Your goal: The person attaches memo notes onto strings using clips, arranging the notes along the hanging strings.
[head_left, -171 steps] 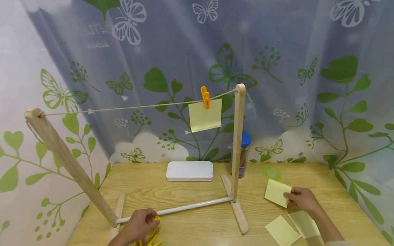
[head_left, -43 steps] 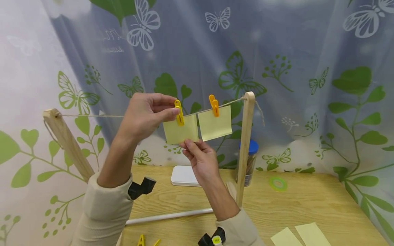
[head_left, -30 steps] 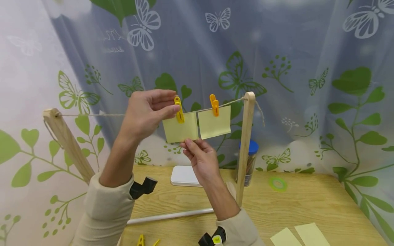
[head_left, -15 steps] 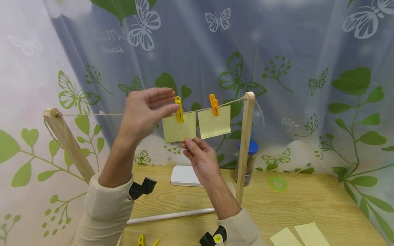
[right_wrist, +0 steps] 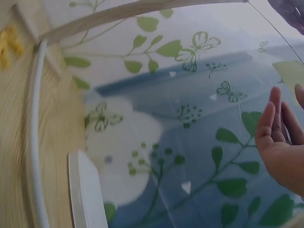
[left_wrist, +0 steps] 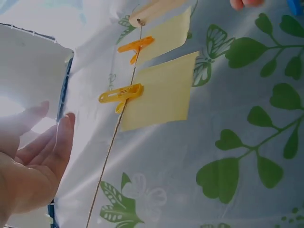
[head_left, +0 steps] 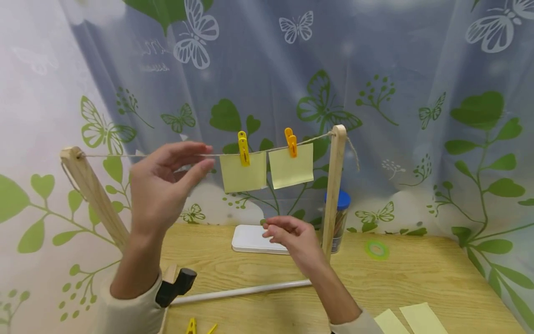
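From where I stand, two pale-yellow paper squares hang side by side on a thin string (head_left: 110,156) tied between a left wooden post (head_left: 96,197) and a right wooden post (head_left: 335,195). The first square (head_left: 244,176) is fixed at its top edge by a yellow clip (head_left: 244,149); the second square (head_left: 292,168), nearer the right post, is fixed by an orange clip (head_left: 291,144) and hangs slightly askew. A narrow gap separates the two. The person's left hand (head_left: 160,185) is raised beside the yellow clip, apart from it, with thumb and fingers well parted and the grasp empty. The right hand (head_left: 298,241) is lower, beneath the squares and in front of a white case (head_left: 249,237); its fingers are loosely bent, likewise empty, and clear of the paper. On the wooden table (head_left: 417,273) I note a white rod (head_left: 246,291) running low between the posts, a blue-lidded jar (head_left: 340,218) partly hidden behind the right post, and a green ring (head_left: 377,249) lying flat. Two loose squares (head_left: 422,319) lie near the front edge of view, and further yellow clips (head_left: 191,326) lie partly cut off. A butterfly-and-leaf curtain (head_left: 250,69) forms the backdrop.
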